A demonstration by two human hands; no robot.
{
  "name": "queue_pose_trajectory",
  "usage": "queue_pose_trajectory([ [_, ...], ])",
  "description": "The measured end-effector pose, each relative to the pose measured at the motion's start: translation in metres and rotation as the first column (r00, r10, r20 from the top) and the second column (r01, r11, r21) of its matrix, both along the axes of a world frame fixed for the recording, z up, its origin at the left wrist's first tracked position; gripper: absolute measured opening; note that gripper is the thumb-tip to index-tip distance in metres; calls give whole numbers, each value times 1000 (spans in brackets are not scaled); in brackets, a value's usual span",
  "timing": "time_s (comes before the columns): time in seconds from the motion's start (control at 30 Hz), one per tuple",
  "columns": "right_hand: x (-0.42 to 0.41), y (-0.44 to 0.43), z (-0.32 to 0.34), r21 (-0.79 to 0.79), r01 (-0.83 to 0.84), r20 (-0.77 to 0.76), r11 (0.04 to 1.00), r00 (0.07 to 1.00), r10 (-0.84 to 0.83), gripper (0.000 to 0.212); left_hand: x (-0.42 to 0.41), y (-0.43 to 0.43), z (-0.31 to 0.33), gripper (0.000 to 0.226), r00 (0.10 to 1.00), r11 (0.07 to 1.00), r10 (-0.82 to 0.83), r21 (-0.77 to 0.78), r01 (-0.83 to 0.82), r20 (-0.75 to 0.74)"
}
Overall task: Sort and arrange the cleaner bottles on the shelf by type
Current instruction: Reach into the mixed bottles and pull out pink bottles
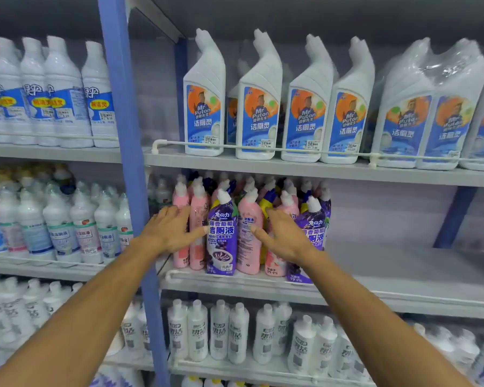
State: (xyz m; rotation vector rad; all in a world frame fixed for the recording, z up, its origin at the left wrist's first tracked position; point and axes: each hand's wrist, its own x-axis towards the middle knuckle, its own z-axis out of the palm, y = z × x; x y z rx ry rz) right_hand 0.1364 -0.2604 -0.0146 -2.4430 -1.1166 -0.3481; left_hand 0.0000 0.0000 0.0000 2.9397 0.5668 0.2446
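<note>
On the middle shelf (403, 277) stands a tight, mixed group of angled-neck cleaner bottles in pink, purple and yellow. A purple bottle (222, 238) stands at the front with a pink bottle (249, 236) right beside it. My left hand (170, 229) lies flat with fingers spread against the pink bottles (197, 219) on the group's left side. My right hand (284, 236) is spread in front of the group's right side, beside another purple bottle (315, 227), its thumb touching the pink bottle. Neither hand grips anything.
The right half of the middle shelf is bare. White Mr Puton bottles (259, 107) line the shelf above behind a guard rail (291, 150). White bottles (218, 331) fill the shelf below. A blue upright post (129, 163) separates a left bay of white bottles (59, 227).
</note>
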Motion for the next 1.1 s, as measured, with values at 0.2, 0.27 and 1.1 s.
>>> queue_pose_trajectory([
  [0.2,14,36,1,163,78,-135,984,989,-56,72,19,30,-1,112,992,976,68,-214,-43,108],
  [0.27,19,48,2,206,100,-174,974,983,-64,61,26,37,0,116,989,949,73,-315,-29,130],
  [1.1,39,85,-52,646,346,-334,680,930,-156,53,60,29,-78,40,649,660,464,-725,200,602],
])
